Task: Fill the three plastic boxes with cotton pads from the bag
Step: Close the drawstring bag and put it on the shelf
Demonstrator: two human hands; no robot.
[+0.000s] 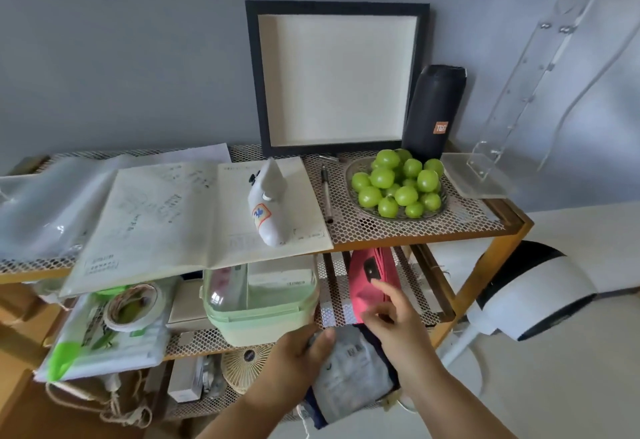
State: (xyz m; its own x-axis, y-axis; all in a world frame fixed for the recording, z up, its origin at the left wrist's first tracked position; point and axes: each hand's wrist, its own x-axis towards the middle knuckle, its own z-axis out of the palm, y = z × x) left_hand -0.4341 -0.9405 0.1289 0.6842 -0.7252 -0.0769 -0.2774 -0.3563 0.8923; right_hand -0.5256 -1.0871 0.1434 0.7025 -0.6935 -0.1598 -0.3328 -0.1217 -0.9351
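Note:
A grey-white plastic bag with dark blue edges (353, 376) hangs in front of the shelf unit's middle tier. My left hand (298, 352) grips its upper left edge, thumb over the front. My right hand (391, 317) hovers at the bag's top right corner with fingers loosely curled, index finger pointing toward a pink pouch (370, 286) on the middle shelf. Whether the right hand touches the bag is unclear. A pale green plastic box with a clear lid (259, 314) sits on the middle shelf, left of the hands. No cotton pads are visible.
The top mesh shelf (398, 230) carries open papers (194, 210), a white bottle (270, 203), a pen (326, 192), a bowl of green fruit (398, 182), a black speaker (433, 112) and a framed board (337, 78). A white fan (533, 296) stands right of the shelf unit.

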